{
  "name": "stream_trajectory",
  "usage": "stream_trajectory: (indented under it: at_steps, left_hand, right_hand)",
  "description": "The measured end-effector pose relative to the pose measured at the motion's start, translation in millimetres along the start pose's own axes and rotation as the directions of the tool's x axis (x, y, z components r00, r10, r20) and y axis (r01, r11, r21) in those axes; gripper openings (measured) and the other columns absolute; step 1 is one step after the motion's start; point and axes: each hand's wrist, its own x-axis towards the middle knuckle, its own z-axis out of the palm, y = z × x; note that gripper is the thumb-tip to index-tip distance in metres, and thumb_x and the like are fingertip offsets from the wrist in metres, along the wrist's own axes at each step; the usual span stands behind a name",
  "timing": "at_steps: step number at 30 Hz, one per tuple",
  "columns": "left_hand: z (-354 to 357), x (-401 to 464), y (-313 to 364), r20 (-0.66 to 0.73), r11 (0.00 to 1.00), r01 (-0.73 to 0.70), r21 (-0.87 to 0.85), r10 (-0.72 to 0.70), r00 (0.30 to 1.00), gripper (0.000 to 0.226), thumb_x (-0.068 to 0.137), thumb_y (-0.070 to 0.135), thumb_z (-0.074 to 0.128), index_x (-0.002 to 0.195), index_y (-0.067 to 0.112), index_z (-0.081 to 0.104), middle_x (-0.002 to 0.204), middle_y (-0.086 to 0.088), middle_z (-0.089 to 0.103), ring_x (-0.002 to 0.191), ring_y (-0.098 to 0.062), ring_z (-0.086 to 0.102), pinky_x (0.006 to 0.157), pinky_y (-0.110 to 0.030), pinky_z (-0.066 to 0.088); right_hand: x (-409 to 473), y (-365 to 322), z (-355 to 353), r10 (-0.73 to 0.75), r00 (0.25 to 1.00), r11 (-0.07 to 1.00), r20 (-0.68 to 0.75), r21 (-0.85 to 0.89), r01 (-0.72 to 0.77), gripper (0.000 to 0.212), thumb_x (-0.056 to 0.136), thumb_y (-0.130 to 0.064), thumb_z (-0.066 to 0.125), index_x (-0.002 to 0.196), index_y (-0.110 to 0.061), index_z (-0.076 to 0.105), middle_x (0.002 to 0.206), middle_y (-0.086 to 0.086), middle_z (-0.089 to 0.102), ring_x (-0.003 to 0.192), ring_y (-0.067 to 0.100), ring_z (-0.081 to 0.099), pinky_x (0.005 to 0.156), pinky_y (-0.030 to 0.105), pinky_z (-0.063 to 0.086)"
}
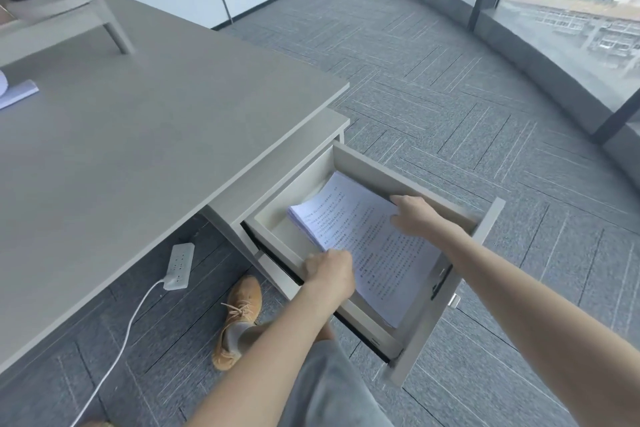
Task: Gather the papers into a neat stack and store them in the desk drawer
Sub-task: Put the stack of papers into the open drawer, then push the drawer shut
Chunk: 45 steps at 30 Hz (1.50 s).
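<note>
A thick stack of printed white papers (367,236) lies inside the open desk drawer (446,291), which is pulled out to the right of the grey desk (145,149). My left hand (330,270) grips the stack's near long edge at the drawer's left wall. My right hand (414,215) holds the far long edge, fingers curled over the sheets. The stack's far end looks slightly raised toward the drawer's back.
More papers (17,94) rest at the desk's left edge beside a raised grey shelf (69,0). A white power strip (180,265) with its cable lies on the carpet under the desk, near my tan shoe (239,315). Glass windows curve along the right.
</note>
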Motion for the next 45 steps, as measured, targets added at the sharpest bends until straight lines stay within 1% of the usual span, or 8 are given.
stream_trajectory:
  at_steps: [4, 10, 20, 24, 30, 34, 38, 45]
  left_hand:
    - [-11, -7, 6, -0.037, 0.993, 0.012, 0.115, -0.007, 0.999, 0.019, 0.096, 0.019, 0.053, 0.11, 0.014, 0.063, 0.106, -0.006, 0.072, 0.099, -0.026, 0.068, 0.097, -0.043, 0.037]
    - [-41, -14, -14, -0.202, 0.998, -0.019, 0.064, 0.031, 0.979, 0.017, 0.097, 0.018, 0.048, 0.105, 0.011, 0.061, 0.1, -0.01, 0.072, 0.087, -0.027, 0.065, 0.075, -0.036, 0.038]
    - [-111, -4, -64, -0.485, 0.992, -0.119, -0.028, 0.091, 0.87, 0.034, 0.093, 0.013, 0.053, 0.124, 0.004, 0.062, 0.127, -0.018, 0.063, 0.117, -0.036, 0.057, 0.097, -0.042, 0.044]
    - [-131, 7, -84, -0.616, 0.988, -0.15, -0.02, 0.106, 0.78, 0.038, 0.086, 0.0, 0.059, 0.124, -0.003, 0.062, 0.128, -0.028, 0.06, 0.124, -0.043, 0.052, 0.105, -0.048, 0.038]
    - [-140, 29, -131, -0.306, 0.987, 0.16, -0.006, -0.154, 0.94, 0.082, 0.093, 0.03, 0.06, 0.159, 0.025, 0.012, 0.166, -0.019, 0.009, 0.151, -0.045, 0.012, 0.119, -0.055, 0.016]
    - [-138, 36, -150, -0.29, 0.989, 0.12, 0.085, -0.091, 0.953, 0.092, 0.093, 0.03, 0.06, 0.158, 0.034, -0.005, 0.169, -0.008, -0.004, 0.153, -0.041, 0.0, 0.121, -0.056, 0.009]
    - [-146, 42, -163, -0.254, 0.991, 0.054, 0.121, -0.021, 0.967, 0.097, 0.09, 0.026, 0.061, 0.157, 0.039, -0.008, 0.169, 0.0, -0.009, 0.153, -0.04, -0.003, 0.12, -0.058, 0.006]
    - [-140, 46, -165, -0.314, 0.991, 0.04, 0.127, 0.002, 0.949, 0.09, 0.091, 0.024, 0.05, 0.157, 0.038, -0.01, 0.169, 0.001, -0.008, 0.154, -0.036, -0.003, 0.121, -0.058, 0.005]
  right_hand:
    - [-12, -1, -6, -0.018, 1.0, 0.999, 0.007, -0.037, 0.018, 0.043, 0.093, -0.016, 0.051, 0.134, -0.002, 0.05, 0.136, 0.019, 0.058, 0.133, 0.036, 0.05, 0.102, 0.041, 0.044]
    - [-61, -4, -19, -0.117, 0.983, 0.984, -0.141, 0.121, 0.134, 0.058, 0.09, -0.005, 0.051, 0.148, -0.013, 0.05, 0.151, 0.012, 0.053, 0.141, 0.029, 0.047, 0.113, 0.034, 0.035]
    - [-163, 49, 7, 0.087, 0.856, 0.954, -0.51, 0.29, 0.076, 0.066, 0.079, 0.006, 0.049, 0.143, -0.011, 0.052, 0.147, 0.014, 0.047, 0.131, 0.037, 0.049, 0.106, 0.046, 0.042]
    - [-178, 68, 20, 0.247, 0.899, 0.838, -0.361, 0.546, -0.01, 0.078, 0.084, 0.003, 0.058, 0.155, -0.014, 0.032, 0.156, 0.014, 0.032, 0.142, 0.03, 0.038, 0.108, 0.03, 0.034]
    - [-174, 71, 30, 0.175, 0.973, 0.664, -0.15, 0.748, -0.004, 0.091, 0.087, -0.006, 0.073, 0.159, -0.031, 0.022, 0.15, 0.011, 0.049, 0.1, 0.015, 0.068, 0.087, 0.035, 0.055]
    - [-159, 65, 32, 0.171, 0.978, 0.632, -0.119, 0.775, -0.017, 0.099, 0.088, -0.011, 0.074, 0.16, -0.036, 0.012, 0.153, 0.011, 0.047, 0.098, 0.008, 0.069, 0.095, 0.039, 0.053]
    - [-137, 45, 35, 0.145, 0.985, 0.626, -0.094, 0.78, -0.018, 0.099, 0.091, -0.014, 0.071, 0.161, -0.034, 0.004, 0.157, 0.013, 0.042, 0.117, 0.027, 0.065, 0.103, 0.041, 0.049]
    - [-88, -1, 44, 0.091, 0.993, 0.574, -0.08, 0.819, 0.013, 0.103, 0.087, -0.017, 0.072, 0.16, -0.037, 0.002, 0.161, 0.007, 0.038, 0.146, 0.023, 0.041, 0.113, 0.053, 0.041]
